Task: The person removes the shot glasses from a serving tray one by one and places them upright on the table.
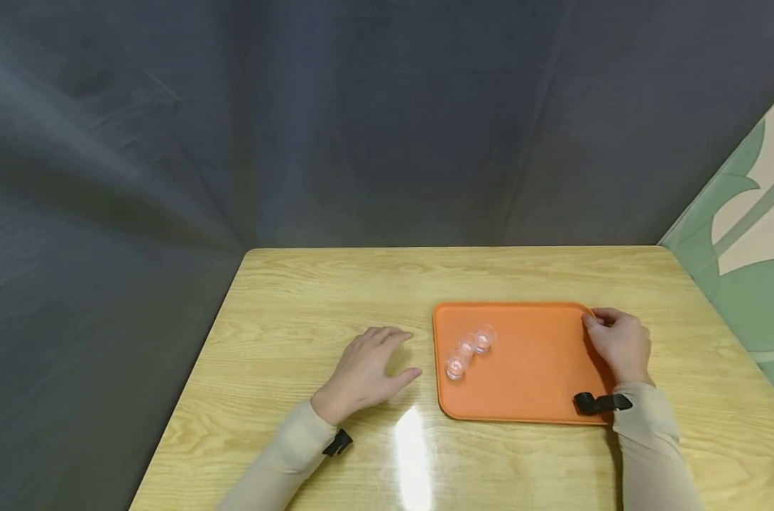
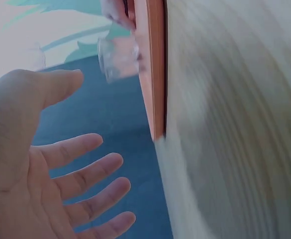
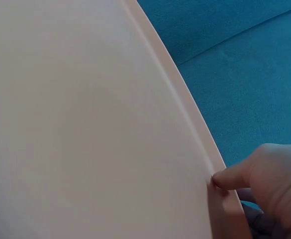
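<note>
An orange tray [image 1: 527, 376] lies on the wooden table, with three small clear cups grouped near its left side: a front cup [image 1: 455, 367], a middle cup [image 1: 466, 348] and a rear cup [image 1: 484, 339]. My right hand [image 1: 620, 345] grips the tray's far right corner, thumb over the rim, as the right wrist view also shows with the thumb [image 3: 235, 175] on the edge. To the left of the tray, my left hand [image 1: 368, 372] hovers apart from it, fingers spread and holding nothing. In the left wrist view its palm [image 2: 16, 189] faces the tray edge and a clear cup [image 2: 119, 57].
The wooden table [image 1: 310, 298] extends around the tray on all sides. A dark curtain [image 1: 387, 128] hangs behind and to the left of it. On the right stands a green and beige patterned surface [image 1: 745, 270]. Light glares off the tabletop in front of the left hand.
</note>
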A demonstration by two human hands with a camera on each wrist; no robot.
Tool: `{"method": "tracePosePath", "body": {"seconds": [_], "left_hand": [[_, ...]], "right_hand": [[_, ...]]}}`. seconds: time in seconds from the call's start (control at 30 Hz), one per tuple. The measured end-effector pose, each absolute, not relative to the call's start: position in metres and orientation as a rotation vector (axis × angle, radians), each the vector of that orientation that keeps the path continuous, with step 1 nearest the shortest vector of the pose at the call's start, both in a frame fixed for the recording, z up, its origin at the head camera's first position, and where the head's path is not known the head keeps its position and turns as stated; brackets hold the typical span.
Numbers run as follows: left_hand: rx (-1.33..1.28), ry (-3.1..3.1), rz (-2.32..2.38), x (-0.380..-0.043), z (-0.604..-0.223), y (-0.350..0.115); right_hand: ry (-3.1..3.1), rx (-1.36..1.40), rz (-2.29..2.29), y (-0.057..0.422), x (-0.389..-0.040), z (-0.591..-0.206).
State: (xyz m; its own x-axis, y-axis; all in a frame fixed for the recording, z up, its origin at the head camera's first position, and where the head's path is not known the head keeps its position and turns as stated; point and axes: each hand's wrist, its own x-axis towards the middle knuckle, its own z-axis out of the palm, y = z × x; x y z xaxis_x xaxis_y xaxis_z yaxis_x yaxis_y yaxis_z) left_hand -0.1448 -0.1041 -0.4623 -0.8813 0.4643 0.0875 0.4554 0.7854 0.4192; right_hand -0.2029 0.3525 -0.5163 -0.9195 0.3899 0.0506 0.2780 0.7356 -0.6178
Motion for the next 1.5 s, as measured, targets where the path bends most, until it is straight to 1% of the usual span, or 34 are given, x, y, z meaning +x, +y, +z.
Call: {"method": "tracePosePath", "body": {"seconds": [0.37,0.67,1.03,1.5], "left_hand": [[0.881,2.899,0.684,-0.148,-0.470,-0.058],[0.926,2.953,0.705,-0.151,-0.478,-0.037],[0.905,2.956,0.747,-0.153,-0.479,-0.035],[0.814,2.948,0.967,-0.154,-0.476,-0.060]], "right_hand": [[-2.752,-0.602,0.976,0.350,-0.202,-0.516],[-2.735,-0.613,0.992,0.345,-0.203,-0.515],[-2.735,-0.640,1.008,0.345,-0.202,-0.514],[-2.739,-0.634,1.031,0.348,-0.200,-0.514]]}}
